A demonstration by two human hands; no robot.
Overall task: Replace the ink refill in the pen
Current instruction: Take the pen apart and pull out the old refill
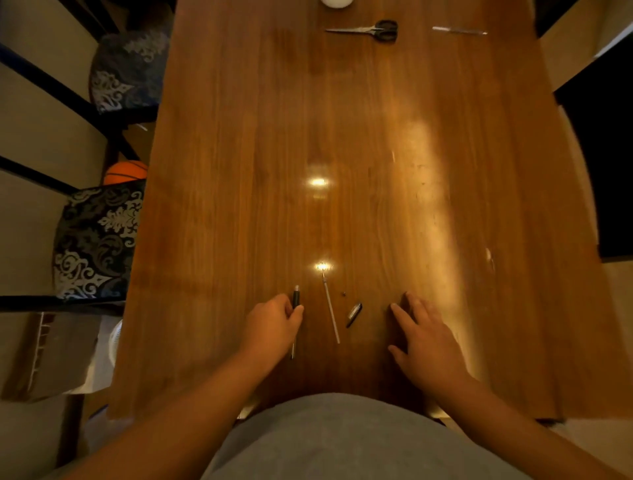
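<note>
A dark pen barrel (pixel 296 297) with a silver tip lies lengthwise on the wooden table (pixel 239 171) near its front edge. My left hand (pixel 274 325) curls its fingers and thumb round the barrel's middle. Just right of it lies a thin white ink refill (pixel 331 311), free on the wood. A small dark pen cap piece (pixel 354 314) and a tiny dark bit (pixel 344 293) lie further right. My right hand (pixel 423 337) rests flat on the table with its fingers spread, holding nothing. Another slim refill (pixel 459 31) lies at the far right of the table.
Scissors (pixel 371 30) lie at the far end, with a white round object (pixel 336 2) beyond them. Two chairs with patterned cushions (pixel 97 240) stand along the left edge, and an orange ball (pixel 125 172) sits on the floor between them.
</note>
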